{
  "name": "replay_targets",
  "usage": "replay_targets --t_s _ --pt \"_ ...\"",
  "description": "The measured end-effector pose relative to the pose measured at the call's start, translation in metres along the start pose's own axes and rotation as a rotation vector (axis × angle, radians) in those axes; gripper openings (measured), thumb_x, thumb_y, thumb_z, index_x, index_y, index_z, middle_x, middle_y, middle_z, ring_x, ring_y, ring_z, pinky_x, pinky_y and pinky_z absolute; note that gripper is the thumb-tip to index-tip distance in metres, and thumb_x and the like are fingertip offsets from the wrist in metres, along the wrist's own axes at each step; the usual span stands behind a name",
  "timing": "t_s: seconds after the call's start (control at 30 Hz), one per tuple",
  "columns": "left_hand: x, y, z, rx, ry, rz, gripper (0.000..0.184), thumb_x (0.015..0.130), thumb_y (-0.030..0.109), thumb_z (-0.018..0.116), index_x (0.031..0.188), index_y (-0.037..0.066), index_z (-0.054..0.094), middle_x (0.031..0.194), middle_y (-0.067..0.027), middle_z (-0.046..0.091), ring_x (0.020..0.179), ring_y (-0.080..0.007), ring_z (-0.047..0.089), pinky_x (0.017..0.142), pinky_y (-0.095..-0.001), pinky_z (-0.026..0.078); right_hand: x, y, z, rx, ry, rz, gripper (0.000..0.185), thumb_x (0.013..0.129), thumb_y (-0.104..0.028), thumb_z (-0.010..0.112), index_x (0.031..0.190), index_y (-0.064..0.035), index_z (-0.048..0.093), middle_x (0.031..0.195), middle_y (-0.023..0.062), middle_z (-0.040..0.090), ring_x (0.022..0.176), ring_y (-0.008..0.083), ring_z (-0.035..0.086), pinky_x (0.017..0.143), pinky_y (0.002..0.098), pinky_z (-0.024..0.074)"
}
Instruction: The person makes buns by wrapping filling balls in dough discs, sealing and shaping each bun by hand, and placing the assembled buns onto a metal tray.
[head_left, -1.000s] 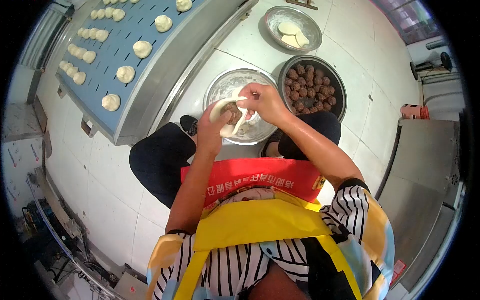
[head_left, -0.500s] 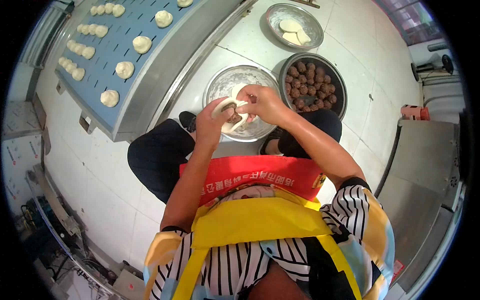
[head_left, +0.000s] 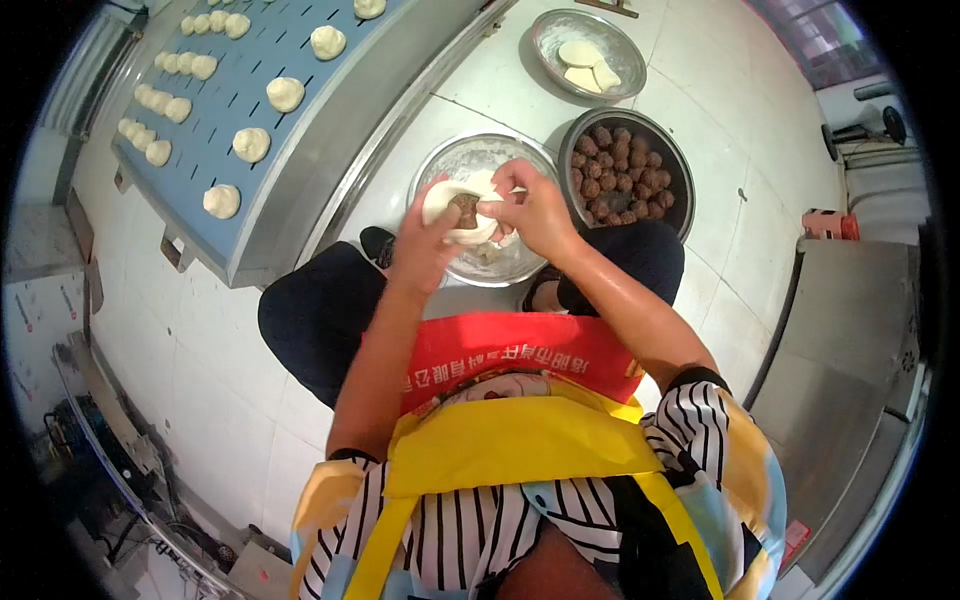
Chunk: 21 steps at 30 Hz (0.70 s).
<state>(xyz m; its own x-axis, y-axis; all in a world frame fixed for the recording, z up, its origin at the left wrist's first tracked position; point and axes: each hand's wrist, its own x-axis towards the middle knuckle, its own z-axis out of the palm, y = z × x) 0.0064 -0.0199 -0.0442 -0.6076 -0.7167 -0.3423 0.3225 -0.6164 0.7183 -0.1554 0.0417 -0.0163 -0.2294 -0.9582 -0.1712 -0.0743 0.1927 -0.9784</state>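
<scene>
A round dough wrapper (head_left: 438, 208) with a brown filling ball (head_left: 464, 212) at its middle is held between my hands, above a floured metal bowl (head_left: 432, 165). My left hand (head_left: 421, 245) cups the wrapper from the left, its thumb against the filling. From the right, my right hand (head_left: 535, 212) pinches the wrapper's edge between thumb and fingers. The filling is partly uncovered. Pale dough lies in the bowl behind the hands, partly hidden by them.
On the right stands a dark pan (head_left: 683, 190) full of brown filling balls. Farther back, a metal bowl (head_left: 636, 82) holds several flat dough rounds (head_left: 578, 54). A blue slotted conveyor (head_left: 215, 130) at left carries rows of filled dough balls (head_left: 251, 145). A metal cabinet (head_left: 835, 330) stands at right.
The wrapper has turned and tilted a little in my hands, and its edge stands differently around the filling. My right fingers have shifted along the rim.
</scene>
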Motion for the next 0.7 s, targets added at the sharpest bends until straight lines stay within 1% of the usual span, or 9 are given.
replay_targets --t_s 0.07,0.1,0.2,0.23,0.33,0.43,0.53,0.63,0.7 --pt "-0.002 -0.019 -0.001 -0.079 0.037 0.055 0.044 0.088 0.003 0.058 0.13 0.003 0.043 0.114 -0.014 0.057 0.103 -0.0239 0.06 0.088 -0.0359 0.053 0.0 0.002 0.002 0.037 0.042 0.036 0.023 0.078 0.0 0.071 0.096 0.0054 0.057 0.087 0.0087 0.055 0.061 0.0151 0.062 0.047 0.0269 0.0512" --pt "-0.001 -0.02 -0.004 -0.079 0.068 0.039 0.043 0.086 0.0 0.06 0.127 0.001 0.045 0.112 -0.0138 0.057 0.103 -0.0229 0.06 0.087 -0.0354 0.053 -0.001 0.002 0.0 0.024 -0.068 0.096 0.027 0.078 0.0 0.071 0.098 0.0063 0.055 0.086 0.0099 0.056 0.061 0.0156 0.064 0.049 0.0265 0.0507" --pt "-0.007 -0.015 -0.013 0.082 0.084 -0.05 0.042 0.085 0.001 0.061 0.125 0.0 0.047 0.112 -0.0136 0.057 0.101 -0.0214 0.06 0.085 -0.0341 0.053 -0.001 0.001 -0.012 -0.015 -0.267 0.138 0.026 0.078 -0.001 0.071 0.099 0.0058 0.056 0.087 0.0099 0.057 0.061 0.0155 0.065 0.052 0.0264 0.0507" --pt "-0.01 -0.012 -0.01 0.082 0.069 -0.058 0.04 0.085 0.005 0.062 0.122 0.0 0.049 0.109 -0.0123 0.057 0.098 -0.0201 0.061 0.082 -0.0327 0.054 -0.002 0.003 -0.012 0.006 -0.284 0.119 0.022 0.079 -0.001 0.07 0.096 0.0052 0.057 0.086 0.0082 0.056 0.059 0.0148 0.063 0.054 0.0263 0.0498" --pt "-0.01 -0.01 -0.012 0.138 0.031 -0.103 0.038 0.082 0.01 0.066 0.118 0.004 0.055 0.099 -0.0053 0.06 0.085 -0.0117 0.059 0.06 -0.0211 0.048 -0.004 0.004 -0.012 -0.035 -0.292 -0.028 0.016 0.079 0.0 0.069 0.09 0.0033 0.059 0.086 0.0062 0.055 0.058 0.0144 0.062 0.053 0.0266 0.0488" --pt "-0.011 0.0 -0.014 0.247 -0.022 -0.166 0.038 0.082 0.012 0.067 0.117 0.004 0.055 0.097 -0.0049 0.06 0.084 -0.0115 0.059 0.06 -0.0214 0.049 -0.007 0.01 -0.011 -0.087 -0.246 -0.202 0.014 0.079 0.0 0.07 0.091 0.0006 0.061 0.09 0.0086 0.056 0.062 0.0132 0.06 0.053 0.0251 0.0489" --pt "-0.006 -0.001 -0.014 0.205 -0.083 -0.264 0.037 0.083 0.013 0.067 0.117 0.004 0.056 0.096 -0.0044 0.06 0.083 -0.0113 0.059 0.06 -0.0226 0.049 -0.01 0.017 -0.008 -0.218 -0.217 -0.233 0.014 0.08 -0.001 0.069 0.091 0.002 0.06 0.088 0.0087 0.056 0.063 0.013 0.06 0.052 0.025 0.0489" --pt "-0.012 -0.008 -0.004 0.246 0.098 -0.144 0.039 0.088 0.018 0.063 0.122 0.003 0.052 0.099 -0.007 0.057 0.088 -0.0153 0.061 0.072 -0.0273 0.053 -0.007 0.016 -0.004 -0.268 -0.091 -0.185 0.014 0.078 -0.003 0.07 0.087 0.003 0.06 0.083 0.009 0.054 0.058 0.0155 0.06 0.049 0.0273 0.0461" --pt "-0.009 -0.016 -0.004 0.21 0.076 -0.066 0.038 0.089 0.017 0.062 0.123 0.004 0.053 0.097 -0.0064 0.058 0.087 -0.0143 0.06 0.07 -0.0266 0.053 -0.003 0.009 -0.002 -0.224 -0.104 -0.093 0.013 0.079 -0.003 0.069 0.086 0.0035 0.061 0.085 0.0096 0.055 0.059 0.0167 0.06 0.049 0.0274 0.0465"
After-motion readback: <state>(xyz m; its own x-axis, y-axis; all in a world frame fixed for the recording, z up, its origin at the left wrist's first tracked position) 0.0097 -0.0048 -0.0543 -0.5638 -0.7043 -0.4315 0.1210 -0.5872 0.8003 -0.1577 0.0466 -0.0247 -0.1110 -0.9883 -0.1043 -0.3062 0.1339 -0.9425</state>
